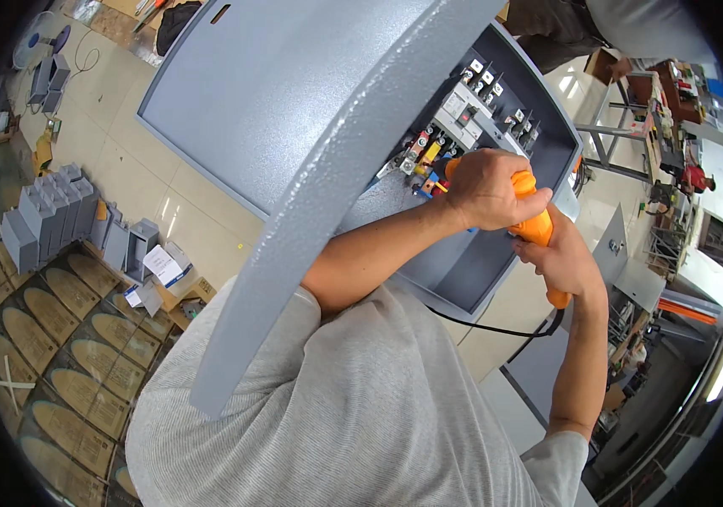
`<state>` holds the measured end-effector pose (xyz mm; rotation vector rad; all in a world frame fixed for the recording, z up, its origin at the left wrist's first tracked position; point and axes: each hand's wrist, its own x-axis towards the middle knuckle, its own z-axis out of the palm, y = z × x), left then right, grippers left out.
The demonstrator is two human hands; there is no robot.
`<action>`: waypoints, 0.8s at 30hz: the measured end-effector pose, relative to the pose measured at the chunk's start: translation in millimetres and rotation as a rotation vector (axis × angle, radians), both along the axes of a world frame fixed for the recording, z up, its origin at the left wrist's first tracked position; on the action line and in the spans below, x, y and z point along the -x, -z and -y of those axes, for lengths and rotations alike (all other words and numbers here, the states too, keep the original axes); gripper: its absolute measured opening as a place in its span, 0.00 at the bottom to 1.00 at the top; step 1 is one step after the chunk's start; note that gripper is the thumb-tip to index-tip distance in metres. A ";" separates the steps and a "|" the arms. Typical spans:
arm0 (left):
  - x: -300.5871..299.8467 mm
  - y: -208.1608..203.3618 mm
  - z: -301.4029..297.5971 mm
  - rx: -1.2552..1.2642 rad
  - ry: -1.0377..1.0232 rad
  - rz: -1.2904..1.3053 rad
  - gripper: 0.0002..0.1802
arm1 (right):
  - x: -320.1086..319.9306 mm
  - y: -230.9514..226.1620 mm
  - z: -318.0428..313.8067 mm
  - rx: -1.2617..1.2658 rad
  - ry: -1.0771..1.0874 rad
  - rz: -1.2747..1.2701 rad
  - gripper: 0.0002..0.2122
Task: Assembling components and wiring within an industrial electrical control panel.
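Both of my hands are closed around an orange corded power tool (535,226), which looks like a drill or electric screwdriver. My left hand (490,188) wraps over its front part, and my right hand (557,260) grips the handle. The tool's front points left toward red, yellow and blue insulated terminals (429,157) inside a grey metal electrical box (496,270); its tip is hidden. Just beyond the terminals sits a pale grey circuit breaker (459,117) with bare metal lugs. From the handle's base a black cord (496,328) runs left below the box.
A long grey metal edge (327,160) crosses close in front of me. Beyond it lies a broad grey panel (268,93). Grey boxes (53,211) and cartons (184,291) stand on the left floor. Another person (649,29) is at the far right, near a metal-framed bench (623,131).
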<state>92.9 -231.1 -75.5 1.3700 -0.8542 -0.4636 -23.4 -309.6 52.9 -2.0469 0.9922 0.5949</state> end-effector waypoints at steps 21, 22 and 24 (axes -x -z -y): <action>2.4 -6.2 1.9 0.048 0.005 0.040 0.19 | -1.3 -7.5 -1.1 0.032 0.036 -0.015 0.17; 1.2 -8.4 3.6 0.044 -0.019 -0.001 0.20 | -6.2 -10.0 3.5 -0.007 0.033 -0.054 0.16; 0.3 -9.7 4.5 0.040 -0.048 -0.044 0.21 | -8.8 -11.6 4.8 -0.001 0.007 -0.050 0.16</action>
